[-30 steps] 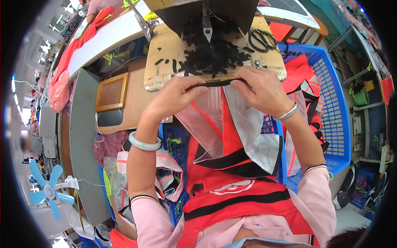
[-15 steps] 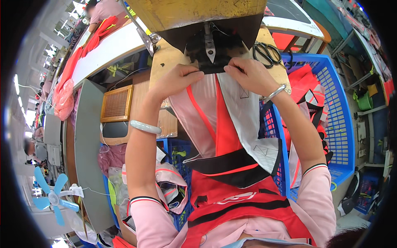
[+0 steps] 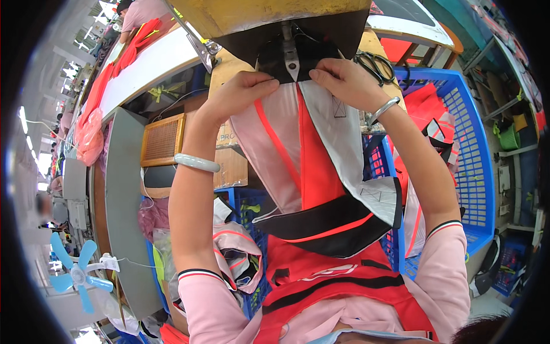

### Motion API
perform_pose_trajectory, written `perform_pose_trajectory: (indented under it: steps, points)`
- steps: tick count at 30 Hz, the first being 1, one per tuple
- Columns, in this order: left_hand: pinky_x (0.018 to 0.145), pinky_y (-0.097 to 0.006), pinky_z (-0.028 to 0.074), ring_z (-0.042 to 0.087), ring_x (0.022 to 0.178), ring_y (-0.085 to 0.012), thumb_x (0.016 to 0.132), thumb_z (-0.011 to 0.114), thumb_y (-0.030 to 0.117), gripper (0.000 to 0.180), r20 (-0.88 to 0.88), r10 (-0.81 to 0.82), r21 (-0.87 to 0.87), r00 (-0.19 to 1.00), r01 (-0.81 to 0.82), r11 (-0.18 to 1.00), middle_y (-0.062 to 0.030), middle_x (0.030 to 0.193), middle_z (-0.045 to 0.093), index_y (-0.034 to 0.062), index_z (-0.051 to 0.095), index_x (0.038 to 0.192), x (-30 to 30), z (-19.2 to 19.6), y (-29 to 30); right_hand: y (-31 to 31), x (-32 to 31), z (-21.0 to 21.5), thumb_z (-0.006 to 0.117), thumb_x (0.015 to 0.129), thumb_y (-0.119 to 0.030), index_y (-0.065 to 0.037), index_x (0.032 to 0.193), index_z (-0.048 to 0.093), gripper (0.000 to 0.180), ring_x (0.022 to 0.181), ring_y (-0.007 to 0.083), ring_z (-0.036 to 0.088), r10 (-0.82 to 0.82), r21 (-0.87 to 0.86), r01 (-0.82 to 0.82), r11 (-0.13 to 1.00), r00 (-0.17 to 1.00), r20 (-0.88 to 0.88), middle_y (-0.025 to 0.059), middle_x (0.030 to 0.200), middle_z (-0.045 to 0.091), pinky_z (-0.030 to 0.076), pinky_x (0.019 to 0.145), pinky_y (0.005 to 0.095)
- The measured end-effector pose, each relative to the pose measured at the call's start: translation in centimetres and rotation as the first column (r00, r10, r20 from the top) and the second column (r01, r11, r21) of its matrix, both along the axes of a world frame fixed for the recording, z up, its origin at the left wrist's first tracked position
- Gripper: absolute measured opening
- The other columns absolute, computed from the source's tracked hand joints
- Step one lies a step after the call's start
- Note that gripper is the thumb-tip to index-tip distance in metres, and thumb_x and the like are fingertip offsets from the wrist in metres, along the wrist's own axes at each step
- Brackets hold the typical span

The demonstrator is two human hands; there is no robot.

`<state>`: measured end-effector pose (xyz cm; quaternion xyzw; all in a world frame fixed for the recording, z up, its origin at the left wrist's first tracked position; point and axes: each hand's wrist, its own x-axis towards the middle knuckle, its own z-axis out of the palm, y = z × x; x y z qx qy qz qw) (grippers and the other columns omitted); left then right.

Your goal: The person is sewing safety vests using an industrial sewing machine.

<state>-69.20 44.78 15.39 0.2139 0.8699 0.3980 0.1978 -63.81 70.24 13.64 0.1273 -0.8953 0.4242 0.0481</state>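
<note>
My left hand (image 3: pixel 243 93) is closed, thumb against fingers, on the far edge of a sewn fabric piece (image 3: pixel 319 166). My right hand (image 3: pixel 350 84) pinches the same edge farther right. White panels, a red middle strip and a black lower band with an orange-red stripe make up the piece, which hangs down toward my lap. Its far edge lies at a pointed metal part (image 3: pixel 291 64) under a machine's yellow head (image 3: pixel 269 16). The fabric beneath my fingers is partly hidden.
Black-handled scissors (image 3: pixel 375 67) lie right of the machine. A blue basket (image 3: pixel 478 166) with red and white pieces stands on the right. Lower left are another blue basket (image 3: pixel 238 200) and a blue fan (image 3: pixel 77 272). A person in pink (image 3: pixel 146 14) sits at the far left table.
Both hands have moved slightly forward, carrying the fabric's far edge up to the pointed metal part. The black band's right corner has shifted a little to the right.
</note>
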Motion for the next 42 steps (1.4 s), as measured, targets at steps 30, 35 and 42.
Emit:
perform_pose_trajectory:
  steps: [30,35,42]
  points:
    - [0.105,-0.039,0.043,0.056,0.123,-0.0251,0.097,0.042,0.063,0.073,0.512,-0.373,0.781,0.774,-0.238,0.578,-0.017,0.135,0.055,0.0033,0.042,0.14,16.0,-9.0,3.6,-1.5,16.7,-4.9,0.073,0.078,-0.025,-0.011,0.089,0.064,0.021,0.063,0.0252,0.062,0.022,0.323,0.136,0.937,0.897,-0.441,0.0061,0.073,0.057,0.045,0.057,0.0384]
    - [0.09,-0.026,0.051,0.061,0.104,-0.0133,0.091,0.066,0.004,0.035,0.156,0.006,0.709,0.988,-0.117,0.695,-0.0076,0.117,0.064,-0.0011,0.058,0.125,18.5,-9.8,3.8,-1.6,15.6,-5.6,0.073,0.078,-0.025,-0.011,0.086,0.064,0.018,0.066,0.0261,0.061,-0.057,0.208,0.14,0.968,0.93,-0.363,0.0066,0.074,0.055,0.047,0.06,0.0387]
    - [0.067,-0.021,0.049,0.06,0.075,-0.0058,0.093,0.067,0.007,0.018,0.562,0.047,0.739,0.826,-0.527,0.419,-0.0012,0.089,0.066,0.0012,0.067,0.109,17.6,-10.8,3.7,-1.1,13.9,-5.5,0.071,0.079,-0.018,-0.01,0.083,0.063,0.013,0.083,0.0279,0.061,0.088,0.23,0.055,0.972,0.818,-0.569,0.0101,0.079,0.059,0.046,0.074,0.0403]
